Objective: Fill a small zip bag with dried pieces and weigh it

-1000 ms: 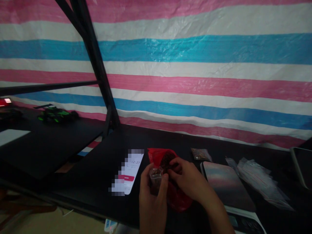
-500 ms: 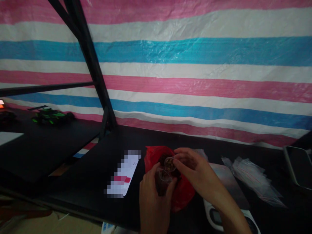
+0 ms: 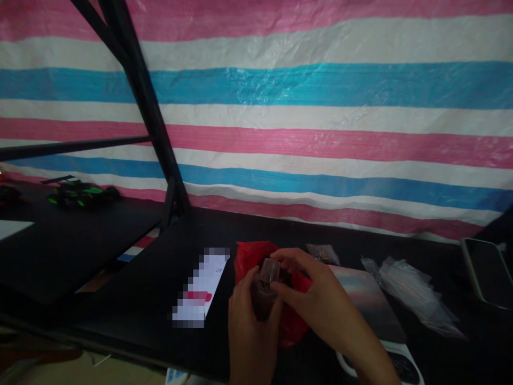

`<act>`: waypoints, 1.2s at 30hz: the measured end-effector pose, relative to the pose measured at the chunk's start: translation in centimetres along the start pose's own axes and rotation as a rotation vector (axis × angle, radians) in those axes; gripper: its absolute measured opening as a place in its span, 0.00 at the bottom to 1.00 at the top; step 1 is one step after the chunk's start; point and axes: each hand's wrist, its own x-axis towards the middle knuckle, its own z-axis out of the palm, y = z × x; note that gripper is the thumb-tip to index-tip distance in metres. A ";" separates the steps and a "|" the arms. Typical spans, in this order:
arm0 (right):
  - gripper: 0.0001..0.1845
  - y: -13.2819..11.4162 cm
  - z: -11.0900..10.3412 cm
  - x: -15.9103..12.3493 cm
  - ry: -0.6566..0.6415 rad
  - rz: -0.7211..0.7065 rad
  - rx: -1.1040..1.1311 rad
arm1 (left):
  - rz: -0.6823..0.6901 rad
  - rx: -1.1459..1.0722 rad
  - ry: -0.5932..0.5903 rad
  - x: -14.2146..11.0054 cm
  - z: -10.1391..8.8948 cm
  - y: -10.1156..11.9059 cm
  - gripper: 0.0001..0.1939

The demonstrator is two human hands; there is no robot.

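Note:
My left hand (image 3: 254, 321) is closed around what looks like a clear plastic bag (image 3: 262, 305), its mouth held open between thumb and fingers. With thumb and fingertips my right hand (image 3: 306, 278) grips a small clear plastic cup (image 3: 270, 270), tipped over with its open end down at the bag's mouth. How much is in the cup cannot be made out. Behind and beneath both hands lies an open red plastic bag (image 3: 252, 254) with dark contents, partly hidden. A small clear bag of brown grains (image 3: 323, 253) rests just beyond my right hand.
A scale (image 3: 371, 305) with a shiny flat plate sits right of my right hand. Farther right are a pile of clear zip bags (image 3: 412, 291) and a dark-screened phone (image 3: 487, 272). A lit phone (image 3: 208, 289) lies left; a green toy car (image 3: 82, 191) stands beyond a black metal post (image 3: 146, 112).
My right hand has turned the small cup, which showed brown grains inside, from mouth up to mouth down over the clear bag. The bag of grains behind it has come more into view.

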 end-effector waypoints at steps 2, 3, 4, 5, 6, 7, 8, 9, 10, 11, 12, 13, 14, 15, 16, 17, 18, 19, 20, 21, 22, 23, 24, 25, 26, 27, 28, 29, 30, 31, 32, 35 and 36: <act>0.20 -0.1 0.0 0.0 0.003 0.012 0.036 | 0.010 -0.052 -0.010 -0.1 0.1 -0.2 0.31; 0.20 -0.2 0.0 0.0 -0.001 0.017 0.062 | 0.012 -0.078 -0.014 -0.2 0.1 -0.3 0.32; 0.20 -0.2 0.0 -0.1 -0.011 0.022 0.093 | 0.013 -0.102 -0.017 -0.2 0.1 -0.3 0.32; 0.20 -0.3 0.0 -0.1 -0.026 0.028 0.124 | 0.013 -0.121 -0.019 -0.2 0.1 -0.3 0.32; 0.21 -0.4 -0.1 -0.1 -0.041 0.033 0.151 | 0.014 -0.131 -0.020 -0.2 0.1 -0.3 0.32; 0.21 -0.5 -0.1 -0.1 -0.053 0.039 0.169 | 0.019 -0.133 -0.023 -0.2 0.0 -0.2 0.32; 0.21 -0.6 0.0 -0.2 -0.064 0.044 0.176 | 0.029 -0.127 -0.026 -0.2 0.0 -0.2 0.31; 0.22 -0.7 0.0 -0.2 -0.074 0.046 0.172 | 0.043 -0.117 -0.029 -0.2 -0.1 -0.1 0.31; 0.22 -0.7 0.0 -0.3 -0.082 0.043 0.157 | 0.057 -0.107 -0.034 -0.2 -0.1 -0.1 0.30; 0.22 -0.8 0.1 -0.4 -0.084 0.036 0.137 | 0.070 -0.097 -0.040 -0.2 -0.1 -0.1 0.29; 0.22 -0.9 0.1 -0.4 -0.084 0.030 0.114 | 0.083 -0.089 -0.043 -0.2 -0.1 -0.1 0.28; 0.23 -1.0 0.2 -0.4 -0.082 0.024 0.089 | 0.095 -0.081 -0.040 -0.2 -0.1 -0.1 0.28; 0.23 -1.1 0.2 -0.5 -0.078 0.017 0.064 | 0.107 -0.075 -0.034 -0.2 -0.1 -0.1 0.28; 0.23 -1.2 0.2 -0.5 -0.068 0.010 0.042 | 0.118 -0.070 -0.029 -0.3 -0.1 -0.1 0.28; 0.23 -1.4 0.3 -0.5 -0.054 -0.003 0.022 | 0.129 -0.069 -0.032 -0.3 -0.1 -0.2 0.28; 0.22 -1.5 0.3 -0.5 -0.037 -0.018 0.005 | 0.136 -0.075 -0.039 -0.3 -0.1 -0.2 0.29; 0.21 -1.7 0.4 -0.5 -0.020 -0.036 -0.010 | 0.137 -0.087 -0.047 -0.2 -0.1 -0.2 0.29; 0.20 -1.8 0.4 -0.5 -0.004 -0.055 -0.020 | 0.130 -0.100 -0.052 -0.1 -0.1 -0.1 0.29; 0.19 -1.9 0.5 -0.5 0.010 -0.072 -0.026 | 0.121 -0.110 -0.049 0.0 -0.2 -0.1 0.29; 0.19 -2.0 0.5 -0.4 0.022 -0.084 -0.027 | 0.111 -0.112 -0.035 0.1 -0.3 0.0 0.29; 0.19 -2.0 0.6 -0.3 0.036 -0.093 -0.023 | 0.103 -0.105 -0.018 0.2 -0.4 0.0 0.29; 0.18 -1.9 0.6 -0.2 0.058 -0.098 -0.017 | 0.098 -0.090 0.002 0.4 -0.5 0.1 0.29; 0.17 -1.7 0.7 -0.1 0.087 -0.098 -0.011 | 0.098 -0.070 0.020 0.5 -0.7 0.2 0.29; 0.17 -1.4 0.7 0.0 0.117 -0.090 -0.010 | 0.105 -0.050 0.044 0.6 -0.8 0.3 0.28; 0.16 -1.0 0.7 0.2 0.136 -0.076 -0.021 | 0.122 -0.032 0.075 0.6 -1.0 0.5 0.27; 0.16 -0.6 0.7 0.4 0.140 -0.055 -0.044 | 0.153 -0.015 0.110 0.6 -1.1 0.6 0.25; 0.16 -0.1 0.7 0.5 0.126 -0.029 -0.076 | 0.200 0.003 0.148 0.5 -1.2 0.6 0.24; 0.16 0.4 0.7 0.7 0.100 0.001 -0.115 | 0.253 0.019 0.187 0.4 -1.3 0.7 0.23; 0.16 0.9 0.8 0.7 0.068 0.034 -0.155 | 0.304 0.032 0.217 0.2 -1.3 0.7 0.23; 0.16 1.3 0.8 0.8 0.033 0.068 -0.193 | 0.346 0.040 0.235 0.1 -1.3 0.7 0.23; 0.16 1.7 0.8 0.8 0.006 0.096 -0.225 | 0.375 0.042 0.234 0.0 -1.3 0.7 0.22; 0.16 2.2 0.9 0.8 -0.029 0.124 -0.283 | 0.357 0.054 0.204 0.2 -1.2 0.5 0.22; 0.16 2.2 0.9 0.7 -0.030 0.120 -0.294 | 0.335 0.061 0.220 0.3 -1.2 0.4 0.22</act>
